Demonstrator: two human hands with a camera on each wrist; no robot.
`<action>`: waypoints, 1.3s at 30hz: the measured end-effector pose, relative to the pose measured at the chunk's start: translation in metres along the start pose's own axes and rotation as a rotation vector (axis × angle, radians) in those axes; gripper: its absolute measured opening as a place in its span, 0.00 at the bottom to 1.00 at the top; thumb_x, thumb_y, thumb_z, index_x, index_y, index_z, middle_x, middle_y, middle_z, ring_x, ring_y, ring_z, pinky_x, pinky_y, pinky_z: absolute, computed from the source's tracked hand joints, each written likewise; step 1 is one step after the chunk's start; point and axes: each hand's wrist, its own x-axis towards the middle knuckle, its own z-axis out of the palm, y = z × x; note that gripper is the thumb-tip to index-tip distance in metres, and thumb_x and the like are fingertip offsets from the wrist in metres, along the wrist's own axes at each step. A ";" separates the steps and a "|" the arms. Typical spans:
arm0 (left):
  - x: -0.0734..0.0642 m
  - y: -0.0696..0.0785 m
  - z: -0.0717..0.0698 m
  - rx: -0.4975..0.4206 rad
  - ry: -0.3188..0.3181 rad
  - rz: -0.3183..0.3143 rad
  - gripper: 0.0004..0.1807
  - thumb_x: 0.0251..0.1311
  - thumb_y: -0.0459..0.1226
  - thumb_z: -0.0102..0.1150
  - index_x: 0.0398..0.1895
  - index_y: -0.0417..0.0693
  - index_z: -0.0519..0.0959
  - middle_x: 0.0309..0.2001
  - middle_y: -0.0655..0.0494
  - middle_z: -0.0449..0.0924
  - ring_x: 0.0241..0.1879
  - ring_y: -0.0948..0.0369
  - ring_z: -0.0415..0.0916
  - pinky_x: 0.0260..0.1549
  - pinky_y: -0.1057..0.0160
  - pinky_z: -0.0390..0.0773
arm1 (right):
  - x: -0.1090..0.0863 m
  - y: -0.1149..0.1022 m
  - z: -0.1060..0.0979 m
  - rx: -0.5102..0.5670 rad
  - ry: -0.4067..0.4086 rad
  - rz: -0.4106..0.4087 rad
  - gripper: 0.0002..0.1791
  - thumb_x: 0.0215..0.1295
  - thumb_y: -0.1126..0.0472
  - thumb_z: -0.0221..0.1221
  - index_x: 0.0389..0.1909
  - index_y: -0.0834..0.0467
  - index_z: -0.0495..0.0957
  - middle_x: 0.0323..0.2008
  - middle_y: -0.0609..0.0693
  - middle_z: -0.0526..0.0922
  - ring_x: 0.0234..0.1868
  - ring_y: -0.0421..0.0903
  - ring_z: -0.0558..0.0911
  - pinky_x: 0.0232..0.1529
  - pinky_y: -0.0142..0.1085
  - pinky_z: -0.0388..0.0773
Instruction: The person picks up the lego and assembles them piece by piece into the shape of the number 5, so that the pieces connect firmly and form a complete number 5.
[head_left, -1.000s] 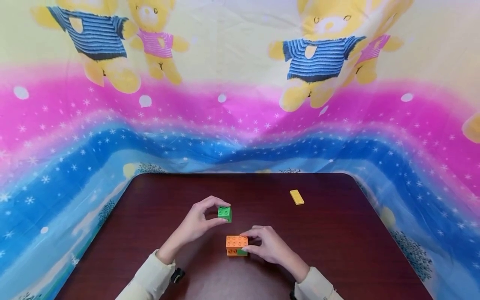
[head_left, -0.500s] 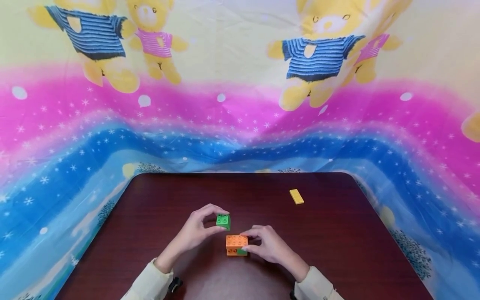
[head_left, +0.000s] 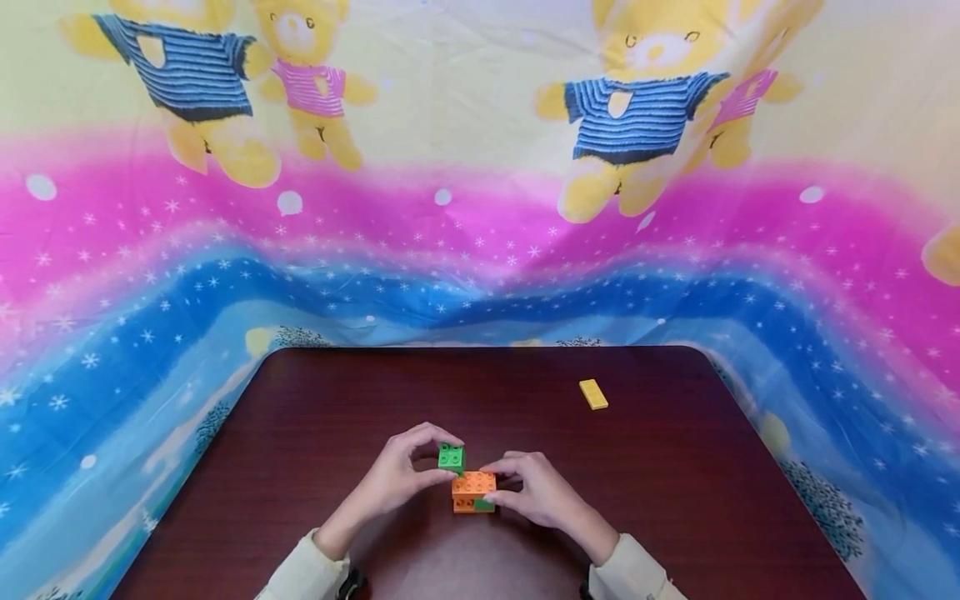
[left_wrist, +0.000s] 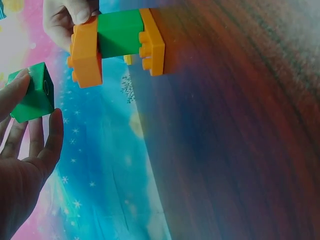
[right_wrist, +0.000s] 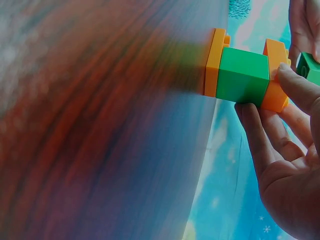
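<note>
Between thumb and fingers, my left hand [head_left: 401, 471] pinches a green toy building block [head_left: 451, 457] with studs on top. It hovers above the left end of a small stack, and the left wrist view shows a gap between the two. That stack has an orange plate [left_wrist: 154, 44] at the bottom, a green block [left_wrist: 120, 32] in the middle and an orange brick [head_left: 474, 482] on top. My right hand [head_left: 538, 492] grips the stack's right end, thumb on the orange brick and a fingertip at the middle green block in the right wrist view.
A yellow flat block [head_left: 593, 394] lies toward the back right of the dark wooden table [head_left: 337, 383]. Behind the table hangs a printed cloth [head_left: 480, 225] with bears, which also drapes along both sides.
My left hand has come down and nearer with the green block, from beyond the stack to just above its left end. The right hand and the stack have stayed in place.
</note>
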 end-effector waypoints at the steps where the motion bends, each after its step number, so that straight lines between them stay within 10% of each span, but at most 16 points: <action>1: 0.000 -0.001 0.001 -0.003 -0.002 -0.002 0.23 0.58 0.37 0.76 0.54 0.68 0.82 0.50 0.65 0.82 0.48 0.60 0.84 0.55 0.56 0.83 | 0.000 0.000 0.000 0.002 0.001 -0.001 0.20 0.67 0.49 0.69 0.58 0.50 0.86 0.43 0.40 0.86 0.44 0.34 0.85 0.46 0.30 0.84; 39: -0.008 -0.005 0.024 -0.031 -0.015 -0.034 0.20 0.57 0.35 0.76 0.53 0.57 0.84 0.49 0.63 0.82 0.49 0.62 0.83 0.54 0.56 0.84 | 0.001 0.002 0.002 0.008 0.013 -0.013 0.18 0.66 0.50 0.70 0.56 0.48 0.86 0.42 0.38 0.86 0.44 0.34 0.84 0.47 0.29 0.83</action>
